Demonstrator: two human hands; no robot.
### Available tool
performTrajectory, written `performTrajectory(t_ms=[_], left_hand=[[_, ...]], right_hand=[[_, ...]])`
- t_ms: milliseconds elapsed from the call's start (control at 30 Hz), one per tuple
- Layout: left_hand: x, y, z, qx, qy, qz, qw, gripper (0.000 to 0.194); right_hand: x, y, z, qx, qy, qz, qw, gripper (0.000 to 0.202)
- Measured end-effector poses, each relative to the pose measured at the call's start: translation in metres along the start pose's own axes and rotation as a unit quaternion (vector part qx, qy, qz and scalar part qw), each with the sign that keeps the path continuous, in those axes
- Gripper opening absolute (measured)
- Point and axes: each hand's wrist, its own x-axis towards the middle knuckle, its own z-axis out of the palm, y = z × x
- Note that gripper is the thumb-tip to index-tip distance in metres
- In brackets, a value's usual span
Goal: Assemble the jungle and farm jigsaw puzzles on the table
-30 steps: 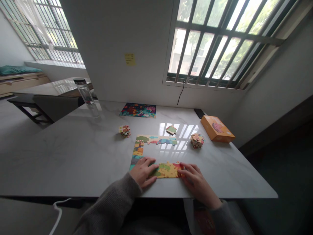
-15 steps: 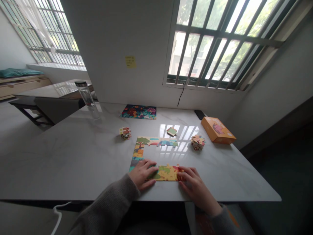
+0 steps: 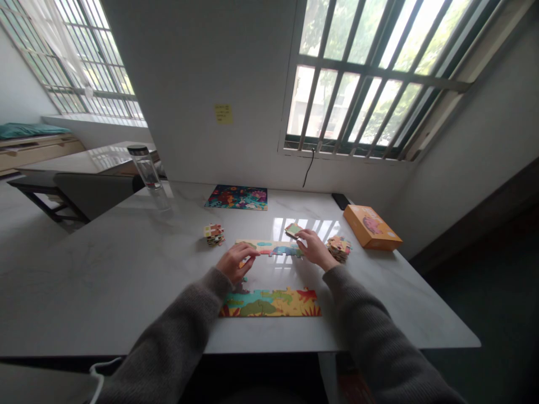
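My left hand (image 3: 238, 262) hovers over the left side of a partly joined jigsaw puzzle, fingers apart and pointing right, holding nothing I can see. It covers much of the left column of pieces. The puzzle's bottom strip (image 3: 269, 303) shows a green crocodile on yellow and blue ground; the top strip (image 3: 280, 248) shows sky and hills. My right hand (image 3: 315, 249) reaches past the top strip's right end. Its bent, parted fingertips are at the right edge of a small pile of green puzzle pieces (image 3: 293, 229); whether they grip one is unclear.
Taller piles of pieces stand at left (image 3: 214, 234) and right (image 3: 339, 248), the latter close to my right wrist. Behind are a dark picture sheet (image 3: 236, 197), a glass bottle (image 3: 147, 168), a phone (image 3: 341, 201) and an orange box (image 3: 373, 227) on the white table (image 3: 147, 280).
Both hands have left the bottom strip and moved forward, the left to the puzzle's upper left, the right to the small pile. The bottom strip is now uncovered. The view has tilted slightly.
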Motion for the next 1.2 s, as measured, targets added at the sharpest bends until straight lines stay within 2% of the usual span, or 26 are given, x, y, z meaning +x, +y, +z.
performTrajectory(t_ms=[133, 333, 633, 867, 967, 1033, 1133, 1200], left_hand=[[-0.006, -0.002, 0.000, -0.009, 0.026, -0.016, 0.999, 0.022], [-0.006, 0.000, -0.004, -0.008, 0.032, -0.021, 0.999, 0.021], [-0.005, 0.005, -0.004, -0.023, 0.045, -0.027, 0.998, 0.021], [-0.006, 0.006, -0.003, -0.046, 0.045, -0.037, 0.997, 0.021], [-0.006, 0.008, -0.002, -0.077, 0.052, -0.061, 0.994, 0.020], [-0.005, 0.009, -0.001, -0.118, 0.062, -0.109, 0.985, 0.019], [-0.003, 0.009, 0.004, -0.213, 0.084, -0.204, 0.952, 0.023], [0.000, 0.007, 0.007, -0.281, 0.092, -0.244, 0.924, 0.032]], right_hand=[[0.030, 0.011, 0.015, -0.070, -0.019, 0.049, 0.996, 0.025], [0.049, 0.025, 0.023, -0.109, -0.048, 0.094, 0.988, 0.024], [0.050, 0.020, 0.012, -0.150, -0.082, 0.093, 0.981, 0.032], [0.049, 0.012, 0.004, -0.156, -0.064, 0.088, 0.982, 0.039], [0.046, -0.001, -0.003, -0.137, -0.018, 0.061, 0.989, 0.037], [0.040, -0.018, -0.008, -0.099, 0.020, 0.018, 0.995, 0.037], [0.021, -0.054, -0.011, -0.012, 0.064, -0.071, 0.995, 0.040], [0.006, -0.081, -0.009, 0.032, 0.072, -0.119, 0.990, 0.044]])
